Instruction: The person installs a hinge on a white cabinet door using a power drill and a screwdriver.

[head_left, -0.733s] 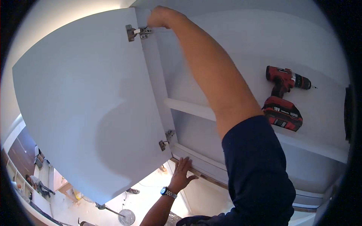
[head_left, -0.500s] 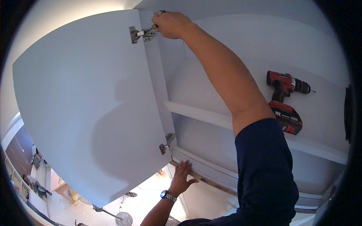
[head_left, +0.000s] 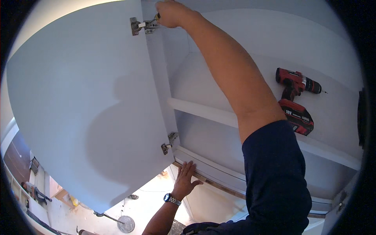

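Observation:
A large pale cabinet door (head_left: 86,74) hangs swung out on the left, joined to the cabinet side by metal hinges. My right hand (head_left: 174,15), raised at the top, is closed around a small screwdriver with a yellow and black handle (head_left: 157,17). Its shaft points at the upper hinge (head_left: 135,26); whether the tip sits in a screw is too small to tell. Below, my left hand (head_left: 185,181), with a watch (head_left: 171,199) on the wrist, lies with fingers stretched on the cabinet's bottom edge (head_left: 215,183), close to the lower hinge (head_left: 165,148).
Inside the cabinet, a red and black cordless drill (head_left: 294,84) lies beyond my right arm, near the white shelf edge (head_left: 203,111). Far below the door are a floor (head_left: 152,197), a round grey base with a pole (head_left: 126,224) and another person (head_left: 35,192).
The whole view has shifted, so door, cabinet and drill appear slightly higher and farther left. My right hand stays at the upper hinge with the screwdriver, and my left hand keeps its place.

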{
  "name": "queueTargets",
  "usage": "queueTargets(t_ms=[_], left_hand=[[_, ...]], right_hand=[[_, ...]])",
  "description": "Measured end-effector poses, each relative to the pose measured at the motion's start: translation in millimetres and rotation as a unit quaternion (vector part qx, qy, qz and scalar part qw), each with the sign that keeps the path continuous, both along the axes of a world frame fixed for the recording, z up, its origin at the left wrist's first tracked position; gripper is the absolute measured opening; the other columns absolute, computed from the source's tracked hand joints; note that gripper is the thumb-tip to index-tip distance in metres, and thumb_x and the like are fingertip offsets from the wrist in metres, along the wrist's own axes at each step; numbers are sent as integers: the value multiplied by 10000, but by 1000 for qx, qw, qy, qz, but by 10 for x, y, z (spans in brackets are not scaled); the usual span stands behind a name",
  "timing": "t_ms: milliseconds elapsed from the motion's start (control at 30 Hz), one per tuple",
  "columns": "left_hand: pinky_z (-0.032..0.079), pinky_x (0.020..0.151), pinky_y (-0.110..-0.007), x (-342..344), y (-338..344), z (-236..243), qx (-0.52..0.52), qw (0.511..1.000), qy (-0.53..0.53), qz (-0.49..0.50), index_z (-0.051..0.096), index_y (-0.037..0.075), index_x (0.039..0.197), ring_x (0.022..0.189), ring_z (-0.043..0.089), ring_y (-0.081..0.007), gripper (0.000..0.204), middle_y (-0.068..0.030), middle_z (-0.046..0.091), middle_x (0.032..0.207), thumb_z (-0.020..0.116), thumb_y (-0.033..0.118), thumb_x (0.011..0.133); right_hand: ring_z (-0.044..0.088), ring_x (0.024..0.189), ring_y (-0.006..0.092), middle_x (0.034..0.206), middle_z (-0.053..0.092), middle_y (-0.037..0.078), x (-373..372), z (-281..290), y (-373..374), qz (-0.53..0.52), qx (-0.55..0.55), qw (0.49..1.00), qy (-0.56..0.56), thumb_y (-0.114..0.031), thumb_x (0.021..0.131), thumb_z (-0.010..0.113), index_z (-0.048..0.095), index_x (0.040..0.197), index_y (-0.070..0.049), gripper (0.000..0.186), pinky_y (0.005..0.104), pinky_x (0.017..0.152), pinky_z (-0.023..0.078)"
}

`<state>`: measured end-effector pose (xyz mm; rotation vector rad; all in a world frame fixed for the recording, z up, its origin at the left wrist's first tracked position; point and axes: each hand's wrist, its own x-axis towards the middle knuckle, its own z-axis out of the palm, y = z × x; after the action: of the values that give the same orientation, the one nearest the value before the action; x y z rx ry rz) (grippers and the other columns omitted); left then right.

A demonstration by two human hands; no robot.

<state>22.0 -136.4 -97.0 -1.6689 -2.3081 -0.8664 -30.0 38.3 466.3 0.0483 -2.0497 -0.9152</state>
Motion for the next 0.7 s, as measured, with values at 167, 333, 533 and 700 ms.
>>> queueTargets(t_ms=[167, 333, 533, 700], left_hand=[[171, 1179, -513, 31, -9, 57, 4, 1000, 0, 5, 376, 67, 1440, 1452, 186, -357, 856, -158, 312, 1524, 746, 447, 767], [165, 1177, -520, 19, 23, 11, 14, 1000, -6, -13, 373, 68, 1442, 1450, 187, -366, 853, -158, 312, 1524, 745, 440, 771], [161, 1180, -522, 14, 47, 10, 0, 1000, -2, -14, 366, 78, 1445, 1453, 176, -365, 855, -152, 297, 1533, 739, 451, 772], [154, 1182, -513, -1, -30, 25, -3, 1000, -5, 5, 367, 75, 1446, 1455, 176, -359, 836, -149, 292, 1537, 729, 444, 788]], right_hand=[[684, 830, 323, 887, 695, 193, 424, -92, -231, 82, -31, 994, 64, -186, 817, 572, 694, 865, 17, 242, 427, 784, 551], [691, 837, 313, 893, 703, 191, 108, 121, -98, 43, -217, 975, 30, -190, 815, 568, 715, 896, -11, 245, 411, 765, 552], [686, 861, 333, 924, 701, 201, -31, 249, 0, -92, -24, 994, -61, -182, 821, 556, 721, 886, -32, 232, 415, 773, 548], [678, 880, 348, 938, 697, 208, 140, -79, -90, 111, -36, 987, 113, -168, 825, 542, 723, 864, -44, 223, 430, 776, 547]])
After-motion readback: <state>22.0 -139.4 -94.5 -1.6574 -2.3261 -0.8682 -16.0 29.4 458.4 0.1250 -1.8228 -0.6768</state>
